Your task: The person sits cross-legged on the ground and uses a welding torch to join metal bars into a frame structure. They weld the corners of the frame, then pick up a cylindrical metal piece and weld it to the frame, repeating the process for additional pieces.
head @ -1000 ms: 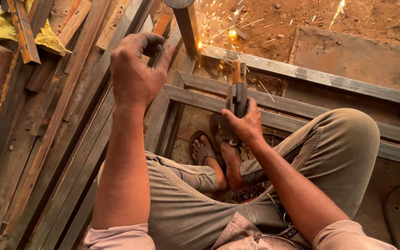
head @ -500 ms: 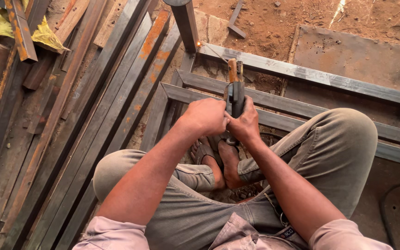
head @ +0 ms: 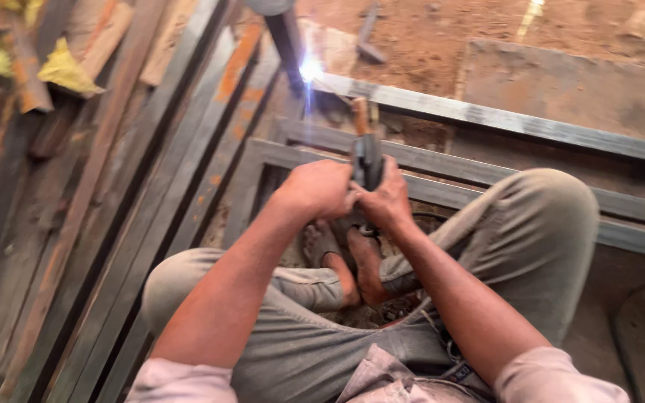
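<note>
- An outdoor work area on bare reddish dirt ground (head: 442, 37), seen from above by a person squatting, knees wide, feet in sandals.
- Long rusty steel bars (head: 113, 186) lie side by side on the left; a yellow rag (head: 61, 67) sits near the top left corner.
- In front of the knees lies a grey rectangular steel frame (head: 487, 119) made of angle sections, flat on the ground.
- Left hand (head: 315, 190) and right hand (head: 390, 201) are pressed together, both closed around the dark handle of a welding electrode holder (head: 367, 153), held upright between the knees.
- From the holder a thin rod reaches forward to a bright white-blue arc (head: 309, 71), burning where an upright dark bar (head: 289, 41) meets the far rail of the frame.
- Judging by the live arc, this corner joint is being welded now and is not finished; the frame's other pieces already sit in place, but whether their joints are welded cannot be told.
</note>
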